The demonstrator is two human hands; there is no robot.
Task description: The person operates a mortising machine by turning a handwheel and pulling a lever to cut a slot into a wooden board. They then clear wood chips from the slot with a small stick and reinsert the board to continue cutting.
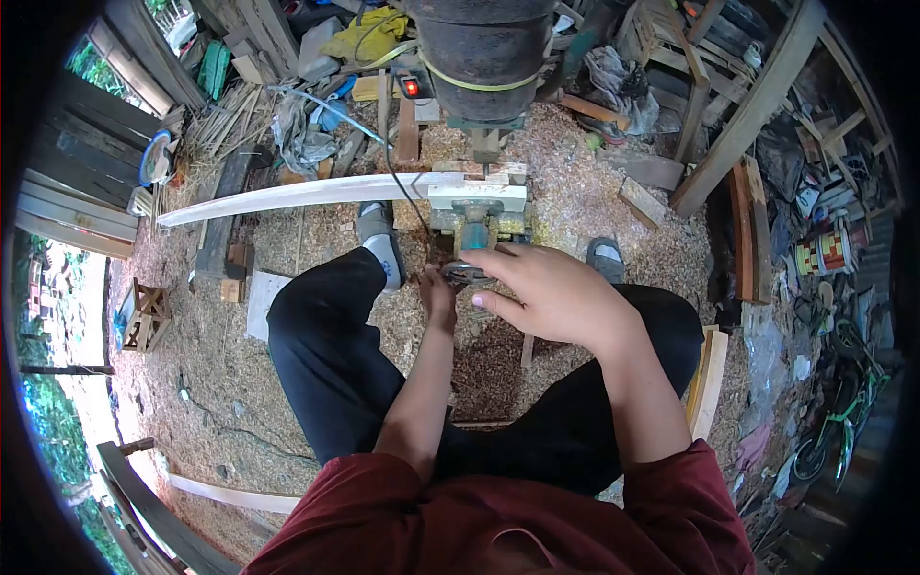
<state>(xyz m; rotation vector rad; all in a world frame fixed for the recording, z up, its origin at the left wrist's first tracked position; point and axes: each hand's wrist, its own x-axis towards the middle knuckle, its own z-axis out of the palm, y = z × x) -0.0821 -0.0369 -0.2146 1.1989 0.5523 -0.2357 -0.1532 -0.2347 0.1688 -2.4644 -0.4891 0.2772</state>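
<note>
A small dark metal handwheel (467, 273) sits at the front of a vise (476, 213) below a drilling machine. My left hand (437, 293) has its fingers curled at the wheel's left rim. Over the wheel's right side lies my right hand (551, 289), its fingers stretched forward and its thumb apart; its other fingers are partly hidden beneath the palm. A long, slightly curved pale wooden piece (316, 192) reaches from the vise far to the left. Above it a thin bit (486, 170) points down from the machine's dark round housing (479, 57).
Wood shavings (259, 374) cover the ground. A switch box with a red light (412, 86) hangs beside the housing, and a black cable (401, 187) runs down near the vise. Wooden posts (752, 115) stand right. A green bicycle (843, 417) and a small wooden stool (146, 314) are at the sides.
</note>
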